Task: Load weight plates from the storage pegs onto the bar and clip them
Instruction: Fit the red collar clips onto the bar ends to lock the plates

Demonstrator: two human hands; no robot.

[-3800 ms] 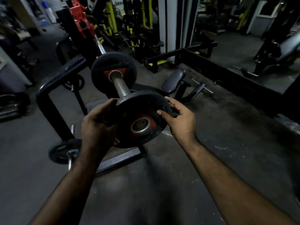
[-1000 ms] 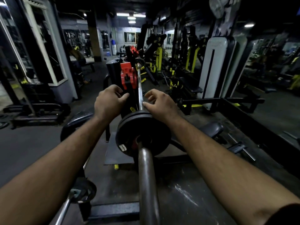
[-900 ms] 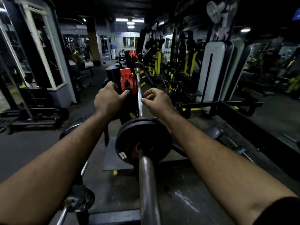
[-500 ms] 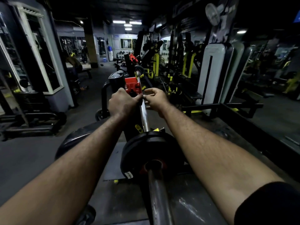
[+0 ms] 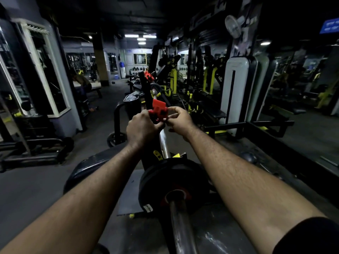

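While gripped between both hands above the middle stretch of the bar [image 5: 163,143], red clip [image 5: 158,111] not yet on the loaded end. Left hand [image 5: 142,131] curled round the clip's near-left side, knuckles toward the camera; right hand [image 5: 180,120] pinching its right edge with thumb and fingers bent. Whether the clip encircles the shaft or merely sits lifted above it: cannot tell, since the hands cover its lower half. Black weight plates [image 5: 174,182] already seated on the near sleeve [image 5: 181,224], red hub showing; how many plates are stacked there, hard to judge from this end-on angle. Judged from that: loading on this side done or nearly so, clipping in hand, with the clip to be brought back along the bar and locked against the plates. Far end of the bar lost behind a dark upright [image 5: 146,96], with a second red clip-like piece [image 5: 148,76] near it, too small to identify. Storage pegs not made out; surrounding gym dim, lower floor mostly hidden by forearms.
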